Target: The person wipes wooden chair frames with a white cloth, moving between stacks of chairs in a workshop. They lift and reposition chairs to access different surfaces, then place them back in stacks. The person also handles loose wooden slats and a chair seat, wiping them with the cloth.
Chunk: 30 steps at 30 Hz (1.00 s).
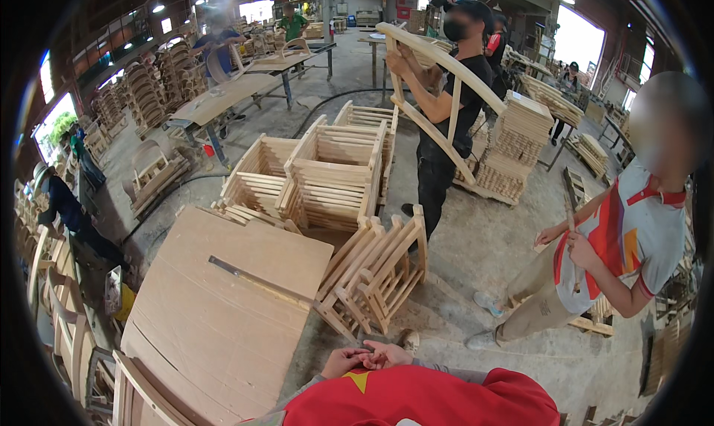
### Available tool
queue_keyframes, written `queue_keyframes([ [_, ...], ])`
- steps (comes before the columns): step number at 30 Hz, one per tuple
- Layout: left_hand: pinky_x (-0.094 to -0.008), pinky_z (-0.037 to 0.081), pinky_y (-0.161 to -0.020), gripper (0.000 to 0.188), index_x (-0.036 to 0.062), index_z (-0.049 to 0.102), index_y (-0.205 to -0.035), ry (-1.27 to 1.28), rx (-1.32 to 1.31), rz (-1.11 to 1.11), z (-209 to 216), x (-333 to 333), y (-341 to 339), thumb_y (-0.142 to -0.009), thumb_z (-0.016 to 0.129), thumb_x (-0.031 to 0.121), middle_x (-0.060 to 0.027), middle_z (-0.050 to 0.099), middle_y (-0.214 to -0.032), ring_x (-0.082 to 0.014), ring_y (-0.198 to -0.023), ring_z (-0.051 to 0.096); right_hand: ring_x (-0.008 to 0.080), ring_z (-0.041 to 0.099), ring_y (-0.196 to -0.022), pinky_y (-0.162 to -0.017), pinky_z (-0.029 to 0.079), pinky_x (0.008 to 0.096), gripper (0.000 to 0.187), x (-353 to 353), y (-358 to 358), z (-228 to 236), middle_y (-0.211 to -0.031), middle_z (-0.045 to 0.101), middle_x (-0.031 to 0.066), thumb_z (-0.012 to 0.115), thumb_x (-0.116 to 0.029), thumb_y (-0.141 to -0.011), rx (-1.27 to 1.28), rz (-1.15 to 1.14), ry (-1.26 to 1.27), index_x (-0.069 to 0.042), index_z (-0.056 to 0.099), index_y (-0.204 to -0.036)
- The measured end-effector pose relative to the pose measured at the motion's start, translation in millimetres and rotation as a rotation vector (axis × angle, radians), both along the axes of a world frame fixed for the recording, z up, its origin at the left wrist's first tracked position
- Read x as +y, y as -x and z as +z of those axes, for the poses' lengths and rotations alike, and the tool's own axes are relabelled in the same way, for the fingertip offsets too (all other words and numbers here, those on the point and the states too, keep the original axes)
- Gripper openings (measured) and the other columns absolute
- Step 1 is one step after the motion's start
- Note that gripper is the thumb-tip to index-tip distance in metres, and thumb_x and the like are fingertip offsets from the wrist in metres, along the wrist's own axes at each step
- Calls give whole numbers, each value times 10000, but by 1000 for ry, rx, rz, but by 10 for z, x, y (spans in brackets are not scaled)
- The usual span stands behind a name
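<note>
Head view shows the person's two hands meeting in front of a red shirt [439, 396], just right of the near end of a brown-topped bench [216, 337]. The left hand [342, 362] has its fingers bent inward, and the right hand [388, 355] reaches across to it, so that the fingertips of both come together. Whether either grip pinches something small cannot be told, for the meeting point is too small and partly covered by the fingers. Nearest to the hands are the tilted frames [375, 277], a bunch of pale wooden pieces leaning together close against the bench's right edge. On the bench itself, toward its far right part, a slim strip [225, 266] lies flat and slanting, dark at its left end. Beyond the bench's far edge rise the stacked frames [331, 184], laid one over another in tall piles. Past the bench's far right corner, a co-worker [465, 76] in black holds up a large curved frame [446, 63] with both hands, and a wood stack [513, 147] stands behind that person. Well to the right of the bench, another person [632, 233] in a white, red and orange shirt holds a slender wooden piece upright. At the bench's near left corner stands a wooden chair part [149, 392], and left of the bench, near its edge, is a white container [113, 291] beside something yellow.
</note>
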<state>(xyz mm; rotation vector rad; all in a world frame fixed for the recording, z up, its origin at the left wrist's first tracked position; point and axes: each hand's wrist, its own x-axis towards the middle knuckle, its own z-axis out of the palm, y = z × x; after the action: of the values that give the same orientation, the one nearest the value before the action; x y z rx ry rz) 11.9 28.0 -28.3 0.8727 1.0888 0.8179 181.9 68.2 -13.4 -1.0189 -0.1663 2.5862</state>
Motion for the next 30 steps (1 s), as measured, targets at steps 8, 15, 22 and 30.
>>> queue_keyframes([
  [8,-216,475,-595,182,-23,615,-912,-124,244,115,-111,4,-33,-764,587,81,-60,633,-764,-87,-672,581,168,546,-739,-524,360,173,768,32,9,-41,-945,536,129,412,54,-659,-8,61,-131,-53,75,-1341],
  [15,-214,467,-566,133,-15,620,-798,-280,303,388,-200,-60,-10,-703,648,73,-48,632,-709,-80,-650,585,186,534,-744,-523,365,198,717,-22,128,249,-934,520,133,393,58,-660,10,-29,-85,-34,130,-1320],
  [22,-222,462,-609,162,1,620,-886,-193,401,72,68,-102,-45,-765,597,106,-55,632,-762,-87,-696,580,211,541,-767,-596,431,228,708,-115,-18,48,-920,504,165,368,90,-681,70,-93,-3,-61,127,-1329],
  [30,-213,453,-685,188,-33,588,-936,-49,-37,150,-139,-106,-57,-792,577,88,-71,617,-864,-81,-790,561,226,548,-801,-691,469,301,722,-114,40,-72,-922,504,176,378,103,-689,79,-140,-24,-55,99,-1336],
])
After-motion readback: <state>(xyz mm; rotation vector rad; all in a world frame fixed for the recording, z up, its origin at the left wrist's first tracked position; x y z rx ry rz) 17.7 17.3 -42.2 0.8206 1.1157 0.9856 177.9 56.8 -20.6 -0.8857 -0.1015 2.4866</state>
